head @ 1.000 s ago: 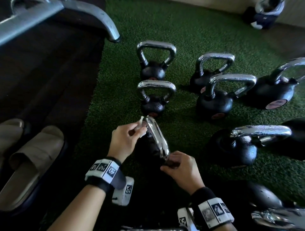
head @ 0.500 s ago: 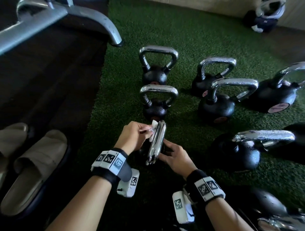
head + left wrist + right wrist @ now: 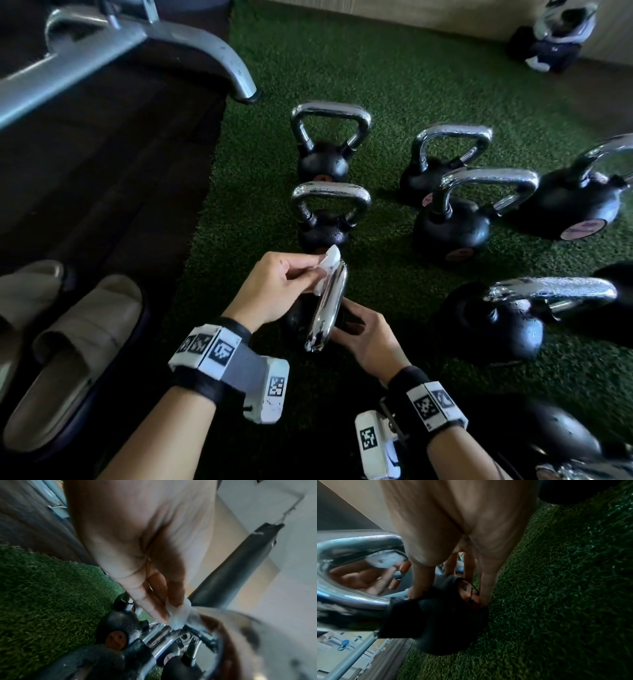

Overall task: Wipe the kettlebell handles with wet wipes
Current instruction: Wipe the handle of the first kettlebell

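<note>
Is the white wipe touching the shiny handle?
Touching. The left wrist view shows the wet wipe, pinched by the left hand, pressed against the chrome handle.

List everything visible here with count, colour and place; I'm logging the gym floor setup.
black kettlebell with chrome handle being wiped: one, between the hands on the turf
other black kettlebells with chrome handles: at least seven, two in line ahead, the rest to the right
white wet wipe: one, pressed to the handle's far end
green artificial turf: floor under the kettlebells
grey metal frame: one, upper left on dark flooring
beige slippers: two, lower left
dark bag: one, far right corner
left hand: pinches the wipe
right hand: steadies the kettlebell body
</note>
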